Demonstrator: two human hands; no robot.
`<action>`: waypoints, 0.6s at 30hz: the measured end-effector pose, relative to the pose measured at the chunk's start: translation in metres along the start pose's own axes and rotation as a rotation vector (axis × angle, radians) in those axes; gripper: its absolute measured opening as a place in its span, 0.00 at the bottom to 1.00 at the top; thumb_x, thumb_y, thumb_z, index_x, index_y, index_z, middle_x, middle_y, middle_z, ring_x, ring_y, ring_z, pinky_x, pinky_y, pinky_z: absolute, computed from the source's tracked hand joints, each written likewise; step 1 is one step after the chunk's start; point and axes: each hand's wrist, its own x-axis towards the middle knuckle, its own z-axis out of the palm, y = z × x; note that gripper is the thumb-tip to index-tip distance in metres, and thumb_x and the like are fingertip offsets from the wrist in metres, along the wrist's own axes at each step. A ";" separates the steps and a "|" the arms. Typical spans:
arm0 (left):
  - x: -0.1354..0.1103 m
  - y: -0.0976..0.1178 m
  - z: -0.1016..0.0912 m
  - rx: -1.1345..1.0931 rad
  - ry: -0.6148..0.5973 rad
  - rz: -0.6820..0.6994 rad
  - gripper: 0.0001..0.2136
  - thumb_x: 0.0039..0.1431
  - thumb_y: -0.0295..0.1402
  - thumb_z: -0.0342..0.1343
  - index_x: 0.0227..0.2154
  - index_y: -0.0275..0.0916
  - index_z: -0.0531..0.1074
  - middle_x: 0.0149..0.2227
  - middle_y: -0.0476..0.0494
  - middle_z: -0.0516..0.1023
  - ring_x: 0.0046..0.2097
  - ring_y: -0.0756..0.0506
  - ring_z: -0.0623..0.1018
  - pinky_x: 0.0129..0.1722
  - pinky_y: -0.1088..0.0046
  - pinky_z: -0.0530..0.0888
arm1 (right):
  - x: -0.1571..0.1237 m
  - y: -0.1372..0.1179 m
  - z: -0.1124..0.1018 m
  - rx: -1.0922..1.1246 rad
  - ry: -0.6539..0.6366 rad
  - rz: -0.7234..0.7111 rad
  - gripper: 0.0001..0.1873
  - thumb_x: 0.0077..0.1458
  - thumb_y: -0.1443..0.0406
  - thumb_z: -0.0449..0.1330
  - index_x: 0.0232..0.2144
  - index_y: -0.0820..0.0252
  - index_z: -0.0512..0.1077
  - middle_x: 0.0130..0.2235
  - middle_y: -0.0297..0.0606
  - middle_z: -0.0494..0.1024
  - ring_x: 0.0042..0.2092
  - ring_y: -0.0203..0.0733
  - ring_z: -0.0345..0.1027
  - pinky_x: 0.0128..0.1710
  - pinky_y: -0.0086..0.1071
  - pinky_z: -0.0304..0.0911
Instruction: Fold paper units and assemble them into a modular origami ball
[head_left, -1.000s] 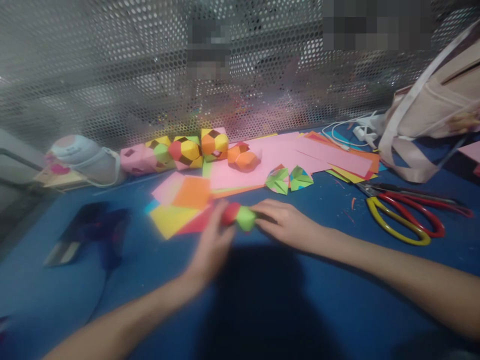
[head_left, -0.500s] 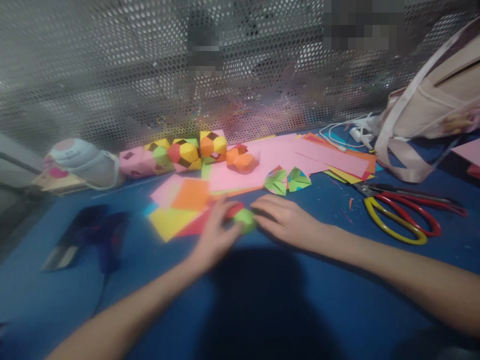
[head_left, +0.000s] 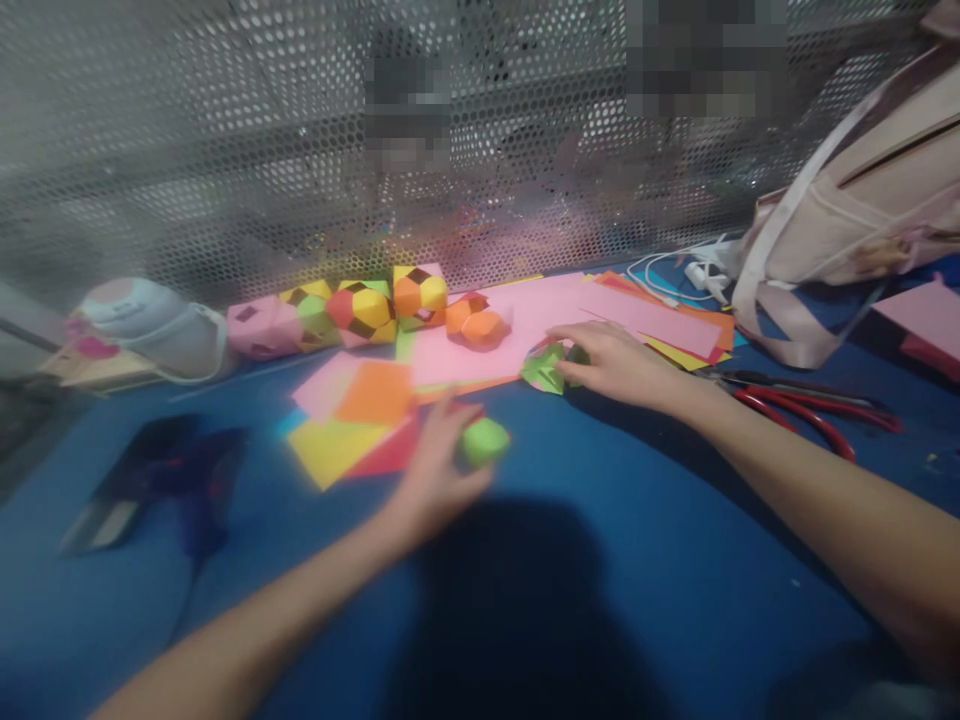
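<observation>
My left hand (head_left: 441, 470) is closed around a small folded-paper piece (head_left: 484, 441) low over the table. Its rounded green face shows, with some red behind; the fingers hide the rest. Farther back, my right hand (head_left: 611, 362) reaches over two green folded-paper pieces, its thumb and fingers curved but apart. Thumb and fingertips are at the right edge of the left green piece (head_left: 543, 370). The other piece is mostly hidden under the hand, a dark bit showing in the gap. Whether the right fingers touch the paper I cannot tell.
Paper squares (head_left: 337, 445) lie by my left hand. Behind stand folded-paper balls (head_left: 363, 312) and pink sheets (head_left: 517, 325). At left are a glue gun (head_left: 199, 490) and a tumbler (head_left: 157, 325); at right, red-handled scissors (head_left: 817, 425), a cable (head_left: 675, 270) and a bag (head_left: 847, 190).
My right hand has left the spot beside my left hand and moved back and right to the green folded pieces. The left hand still holds its piece. The view has shifted slightly.
</observation>
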 end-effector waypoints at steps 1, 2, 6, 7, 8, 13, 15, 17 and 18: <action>0.000 -0.002 0.000 0.010 0.002 0.011 0.24 0.50 0.27 0.56 0.52 0.35 0.64 0.64 0.26 0.54 0.66 0.35 0.54 0.61 0.53 0.60 | 0.000 -0.001 0.001 0.005 0.009 -0.002 0.18 0.54 0.66 0.55 0.47 0.66 0.71 0.47 0.49 0.78 0.46 0.52 0.72 0.47 0.45 0.64; 0.001 -0.004 -0.001 0.020 0.003 0.020 0.24 0.50 0.26 0.55 0.53 0.35 0.63 0.65 0.26 0.52 0.66 0.35 0.54 0.61 0.52 0.59 | 0.000 -0.002 0.003 0.006 0.023 -0.005 0.18 0.54 0.67 0.55 0.47 0.66 0.71 0.47 0.49 0.78 0.46 0.52 0.72 0.47 0.45 0.63; 0.002 -0.011 -0.004 0.045 0.022 0.030 0.24 0.50 0.22 0.51 0.52 0.35 0.63 0.65 0.27 0.52 0.66 0.35 0.53 0.61 0.49 0.58 | -0.002 -0.007 0.010 -0.001 0.110 -0.025 0.18 0.53 0.69 0.56 0.47 0.65 0.72 0.42 0.46 0.80 0.44 0.50 0.72 0.46 0.44 0.61; 0.002 -0.012 -0.004 0.047 0.032 0.027 0.23 0.50 0.22 0.50 0.52 0.35 0.64 0.65 0.27 0.52 0.67 0.35 0.53 0.61 0.49 0.58 | -0.002 -0.008 0.012 -0.001 0.130 -0.036 0.16 0.53 0.69 0.56 0.45 0.64 0.72 0.41 0.45 0.81 0.42 0.49 0.73 0.47 0.44 0.61; 0.003 -0.013 -0.004 0.047 0.041 0.025 0.23 0.50 0.21 0.50 0.52 0.34 0.64 0.65 0.27 0.52 0.67 0.36 0.53 0.61 0.49 0.58 | -0.002 -0.009 0.013 0.002 0.146 -0.049 0.14 0.53 0.69 0.56 0.43 0.63 0.74 0.39 0.44 0.81 0.41 0.48 0.73 0.47 0.44 0.60; 0.000 -0.013 -0.007 -0.003 0.138 0.090 0.20 0.52 0.23 0.50 0.50 0.34 0.65 0.63 0.28 0.57 0.66 0.36 0.55 0.61 0.48 0.57 | -0.002 -0.021 0.008 0.109 0.262 -0.071 0.07 0.54 0.68 0.56 0.31 0.58 0.75 0.33 0.39 0.81 0.37 0.45 0.73 0.50 0.46 0.58; -0.004 -0.008 -0.010 -0.089 0.221 0.119 0.16 0.55 0.25 0.51 0.48 0.37 0.67 0.62 0.30 0.60 0.65 0.38 0.59 0.61 0.49 0.58 | -0.003 -0.034 -0.001 0.226 0.313 -0.044 0.07 0.53 0.68 0.56 0.31 0.58 0.75 0.32 0.38 0.81 0.37 0.44 0.73 0.47 0.43 0.61; -0.010 0.001 -0.014 -0.229 0.289 0.093 0.12 0.59 0.29 0.50 0.46 0.39 0.69 0.60 0.34 0.64 0.63 0.38 0.62 0.61 0.50 0.60 | -0.006 -0.051 -0.012 0.393 0.276 0.040 0.08 0.53 0.68 0.56 0.33 0.59 0.75 0.33 0.37 0.81 0.36 0.41 0.73 0.41 0.37 0.65; -0.013 0.007 -0.016 -0.313 0.298 0.058 0.11 0.59 0.31 0.50 0.44 0.40 0.70 0.59 0.35 0.66 0.62 0.38 0.63 0.59 0.52 0.62 | -0.008 -0.061 -0.018 0.481 0.209 0.076 0.08 0.53 0.67 0.57 0.34 0.59 0.75 0.33 0.36 0.81 0.34 0.40 0.74 0.38 0.34 0.66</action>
